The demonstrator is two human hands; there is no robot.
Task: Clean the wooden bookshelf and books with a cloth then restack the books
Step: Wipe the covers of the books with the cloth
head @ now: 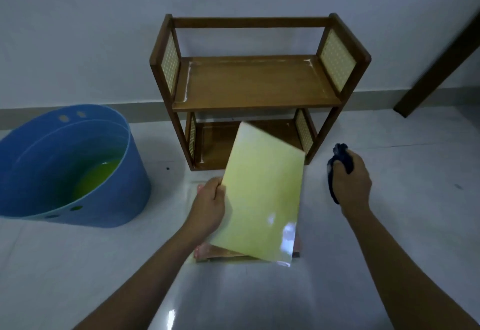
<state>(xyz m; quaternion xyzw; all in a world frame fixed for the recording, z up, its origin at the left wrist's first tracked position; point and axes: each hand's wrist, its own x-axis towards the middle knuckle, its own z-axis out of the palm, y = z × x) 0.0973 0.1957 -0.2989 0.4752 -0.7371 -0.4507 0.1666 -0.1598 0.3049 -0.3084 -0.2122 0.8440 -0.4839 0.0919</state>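
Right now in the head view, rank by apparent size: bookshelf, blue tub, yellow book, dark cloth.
1. Wooden bookshelf
2. Blue tub, close behind; the left frame edge cuts it
3. Yellow book in the left hand; nearness enlarges it
4. Dark cloth, mostly hidden in the right hand

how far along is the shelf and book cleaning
Done, apparently: both levels of the wooden bookshelf stand empty, and the top board shows wet streaks. In hand: the left hand holds a yellow-green book while the right hand grips a dark cloth. Left: the stack of books underneath, then restacking.
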